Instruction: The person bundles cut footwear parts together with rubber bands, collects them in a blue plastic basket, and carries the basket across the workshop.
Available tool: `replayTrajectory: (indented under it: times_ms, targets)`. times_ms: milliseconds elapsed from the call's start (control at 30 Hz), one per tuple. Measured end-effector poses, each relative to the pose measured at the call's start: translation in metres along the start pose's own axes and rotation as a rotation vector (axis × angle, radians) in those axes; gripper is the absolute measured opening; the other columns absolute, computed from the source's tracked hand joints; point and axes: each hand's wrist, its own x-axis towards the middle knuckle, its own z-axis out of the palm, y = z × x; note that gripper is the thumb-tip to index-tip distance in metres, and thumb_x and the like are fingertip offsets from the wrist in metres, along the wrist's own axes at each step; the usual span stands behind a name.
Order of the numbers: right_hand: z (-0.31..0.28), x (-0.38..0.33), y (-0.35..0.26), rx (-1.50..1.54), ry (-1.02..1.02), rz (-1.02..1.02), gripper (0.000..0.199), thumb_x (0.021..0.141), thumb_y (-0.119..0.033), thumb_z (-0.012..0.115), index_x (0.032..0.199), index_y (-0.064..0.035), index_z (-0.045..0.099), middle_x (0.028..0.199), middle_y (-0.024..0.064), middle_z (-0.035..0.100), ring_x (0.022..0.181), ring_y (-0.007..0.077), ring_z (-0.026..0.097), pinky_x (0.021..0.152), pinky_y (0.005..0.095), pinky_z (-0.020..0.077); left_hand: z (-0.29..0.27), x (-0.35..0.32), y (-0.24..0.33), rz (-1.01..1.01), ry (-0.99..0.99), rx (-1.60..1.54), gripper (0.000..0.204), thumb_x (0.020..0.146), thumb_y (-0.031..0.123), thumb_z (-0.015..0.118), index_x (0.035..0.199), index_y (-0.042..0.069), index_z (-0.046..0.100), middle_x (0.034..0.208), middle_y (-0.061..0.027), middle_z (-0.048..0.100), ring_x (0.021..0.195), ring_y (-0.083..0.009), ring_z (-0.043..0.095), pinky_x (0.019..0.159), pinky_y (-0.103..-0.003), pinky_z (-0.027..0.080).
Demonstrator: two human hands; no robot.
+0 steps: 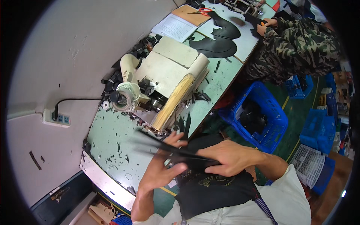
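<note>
My right hand (pixel 228 157) is closed on a thin black sheet piece (pixel 202 162), thumb on the near side, in front of my dark apron (pixel 213 195). The far end of the piece is smeared by motion. Beside it, my left hand (pixel 159 168) has its fingers stretched and its thumb apart. The piece crosses in front of that palm; whether they touch I cannot tell. Just beyond my hands stands a cream bench machine (pixel 170 63) with a yellowish strip along its near side. Dark strips (pixel 183 125) lie by its base.
Black scraps litter the pale green table (pixel 112 150). Farther back lie curved black pieces (pixel 215 47), red-handled scissors (pixel 200 12) and papers (pixel 174 27). A co-worker in a camouflage sleeve (pixel 300 41) holds a dark piece. A blue basket (pixel 277 108) with dark pieces stands on the floor.
</note>
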Motion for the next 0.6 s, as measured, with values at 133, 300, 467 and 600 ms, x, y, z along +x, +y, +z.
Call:
replayTrajectory:
  times_ms: [133,300,467,600]
  targets:
    - [0.041,0.05,0.014,0.182,0.02,-0.039,0.054,0.078,-0.016,0.064,0.122,-0.0036,0.036,0.086,0.0249,0.062,0.082,0.0439,0.06,0.069,0.0484,0.0458,0.011,-0.064,-0.033,-0.219,0.265,-0.375,0.049,0.086,0.029,0.066,0.121,-0.003,0.052,0.127,-0.0135,0.052,0.122,-0.0268,0.046,0.105,-0.04,0.031]
    - [0.128,0.101,0.006,0.304,-0.21,-0.163,0.064,0.08,-0.031,0.067,0.122,0.0013,0.032,0.081,0.0305,0.059,0.082,0.0465,0.059,0.068,0.0476,0.046,0.016,-0.131,-0.078,-0.318,0.816,-0.967,0.036,0.089,0.015,0.059,0.118,-0.003,0.05,0.106,-0.0098,0.062,0.097,-0.0205,0.06,0.089,-0.035,0.047]
    - [0.184,0.174,0.08,-0.159,0.198,-0.182,0.024,0.085,-0.024,0.058,0.102,-0.0068,0.057,0.093,0.0128,0.061,0.088,0.0315,0.06,0.069,0.0425,0.0489,0.009,-0.213,-0.125,-0.309,0.676,-1.065,0.033,0.084,0.02,0.066,0.109,0.001,0.054,0.084,-0.0058,0.061,0.069,-0.0168,0.058,0.064,-0.03,0.047]
    - [0.198,0.204,0.142,-0.635,0.363,-0.263,0.021,0.08,-0.019,0.054,0.096,-0.0083,0.059,0.101,0.01,0.056,0.093,0.0261,0.057,0.071,0.0402,0.0498,0.011,-0.219,-0.124,-0.467,0.628,-1.005,0.041,0.084,0.024,0.067,0.114,-0.001,0.053,0.09,-0.0082,0.063,0.074,-0.0222,0.064,0.076,-0.037,0.055]
